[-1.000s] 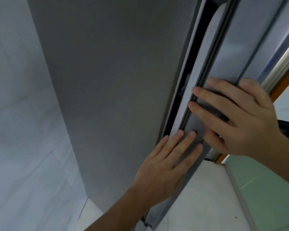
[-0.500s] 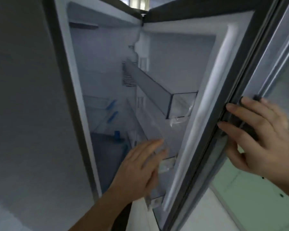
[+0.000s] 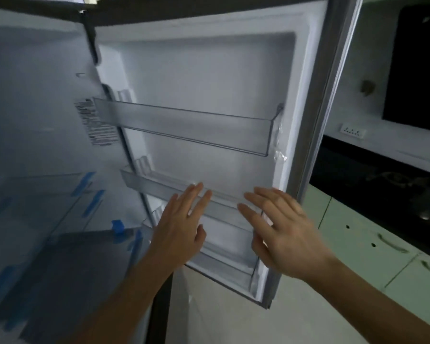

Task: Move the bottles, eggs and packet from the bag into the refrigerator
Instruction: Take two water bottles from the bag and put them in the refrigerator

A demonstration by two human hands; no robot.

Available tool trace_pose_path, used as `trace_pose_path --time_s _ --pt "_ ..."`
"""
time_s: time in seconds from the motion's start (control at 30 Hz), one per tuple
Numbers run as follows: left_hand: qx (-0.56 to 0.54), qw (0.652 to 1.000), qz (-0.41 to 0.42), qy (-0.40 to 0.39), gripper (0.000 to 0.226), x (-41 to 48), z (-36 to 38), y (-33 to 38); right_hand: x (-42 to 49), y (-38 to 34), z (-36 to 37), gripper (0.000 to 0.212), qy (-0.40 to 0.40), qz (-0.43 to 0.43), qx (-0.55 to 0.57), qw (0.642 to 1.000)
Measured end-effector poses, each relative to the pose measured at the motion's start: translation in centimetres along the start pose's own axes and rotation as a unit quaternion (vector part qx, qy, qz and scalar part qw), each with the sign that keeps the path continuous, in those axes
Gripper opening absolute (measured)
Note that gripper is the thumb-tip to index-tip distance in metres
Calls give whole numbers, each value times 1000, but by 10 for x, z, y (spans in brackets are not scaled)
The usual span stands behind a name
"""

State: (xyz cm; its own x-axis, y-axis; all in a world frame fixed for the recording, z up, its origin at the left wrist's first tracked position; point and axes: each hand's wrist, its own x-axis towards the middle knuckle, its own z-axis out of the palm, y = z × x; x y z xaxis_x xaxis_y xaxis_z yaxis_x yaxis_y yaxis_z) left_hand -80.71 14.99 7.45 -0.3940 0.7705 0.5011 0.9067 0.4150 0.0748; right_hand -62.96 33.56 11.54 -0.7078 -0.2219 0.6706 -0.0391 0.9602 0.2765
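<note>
Loading looks unstarted: your refrigerator door [image 3: 209, 83] stands open, your left hand [image 3: 181, 232] and right hand [image 3: 283, 239] hover flat-fingered, holding nothing, near its middle rack [image 3: 159, 186]; bag, bottles, eggs and packet are out of view.

A black panel [image 3: 417, 63] is hanging on the wall above a white socket strip [image 3: 353, 131], while pale green drawers [image 3: 358, 242] are sitting beneath a dark table [image 3: 345, 165].

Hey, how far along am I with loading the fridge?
Done: the refrigerator door stands open. In hand: nothing; left hand and right hand are open near the middle door shelf. Left: all of it; no bottles, eggs, packet or bag show.
</note>
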Motion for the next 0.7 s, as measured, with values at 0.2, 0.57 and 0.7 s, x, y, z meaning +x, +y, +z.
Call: trace_pose_path --time_s 0.2,0.57,0.7 --pt "43 998 7 -37 85 61 27 3 16 45 65 59 -82 65 17 994" --pt "116 992 -35 -42 87 129 62 -14 41 124 138 78 -149 86 -9 985" --pt "150 986 -51 -59 90 140 65 -33 64 135 159 82 -155 93 14 983"
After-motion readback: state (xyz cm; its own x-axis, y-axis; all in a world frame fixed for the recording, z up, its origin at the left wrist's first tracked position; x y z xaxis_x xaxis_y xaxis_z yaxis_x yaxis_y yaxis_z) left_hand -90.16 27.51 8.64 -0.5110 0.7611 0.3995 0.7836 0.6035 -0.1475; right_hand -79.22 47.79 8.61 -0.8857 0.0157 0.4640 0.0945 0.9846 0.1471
